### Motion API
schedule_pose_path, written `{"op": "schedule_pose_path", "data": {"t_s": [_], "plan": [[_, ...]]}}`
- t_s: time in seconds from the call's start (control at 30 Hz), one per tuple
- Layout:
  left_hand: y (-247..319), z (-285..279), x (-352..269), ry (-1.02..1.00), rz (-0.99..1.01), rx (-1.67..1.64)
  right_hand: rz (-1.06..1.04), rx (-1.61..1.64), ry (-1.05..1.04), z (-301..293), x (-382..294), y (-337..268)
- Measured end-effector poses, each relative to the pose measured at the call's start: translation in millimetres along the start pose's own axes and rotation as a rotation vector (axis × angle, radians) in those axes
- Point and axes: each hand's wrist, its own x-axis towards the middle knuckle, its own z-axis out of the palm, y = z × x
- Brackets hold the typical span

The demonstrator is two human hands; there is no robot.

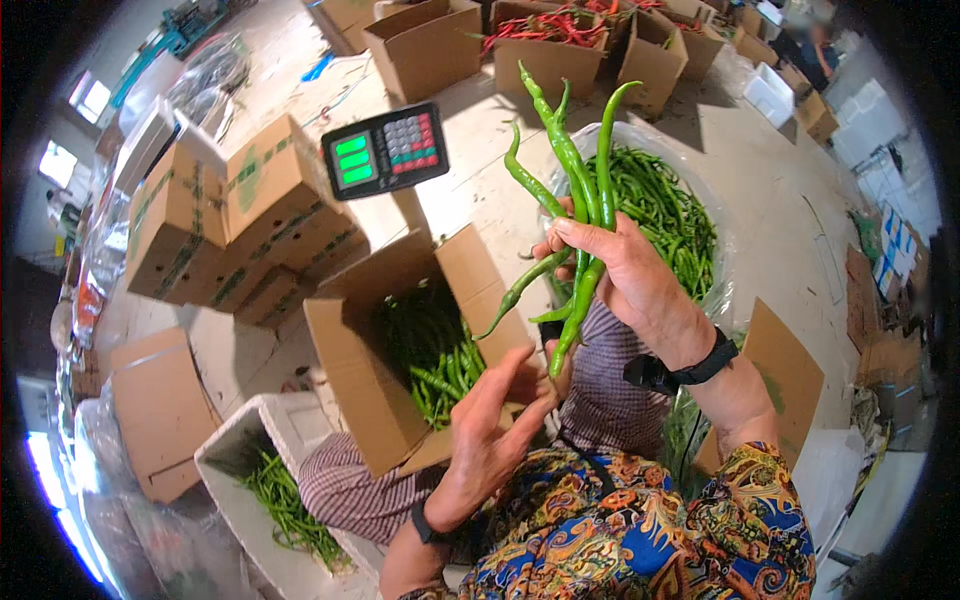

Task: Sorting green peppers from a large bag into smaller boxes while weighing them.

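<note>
In my right hand (637,262) is a small bunch of long green chili peppers (577,180), pinched near their middle and fanned out at both ends. My left hand (487,427) is just below, fingers apart, near the lower tip of one pepper; whether it touches that tip is unclear. Beneath the hands, an open cardboard box (367,375) leans by my knee with green chilies (442,375) inside. Beyond my right hand stands a round container lined with clear plastic (724,277), full of loose green chilies (660,210).
A scale display (386,150) with lit green readouts rises behind the box. Taped cartons (247,217) are stacked at left. A white foam box (225,442) by my leg holds more green chilies. Boxes of red chilies (555,30) line the back, and a person (814,49) is far right.
</note>
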Motion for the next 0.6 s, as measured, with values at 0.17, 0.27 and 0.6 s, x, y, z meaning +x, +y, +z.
{"op": "schedule_pose_path", "data": {"t_s": [0.17, 0.27, 0.6], "plan": [[-14, 11, -8, 0.19, 0.014, -0.244, -0.011, -0.139, 0.024, 24, -6, 35], [-20, 6, -20, 0.279, -0.082, -0.357, -0.041, -0.152, 0.075, 38, -11, 47], [4, -55, -74, 0.677, -0.158, -0.621, 0.114, 0.081, -0.219, 30, -14, 78]]}}
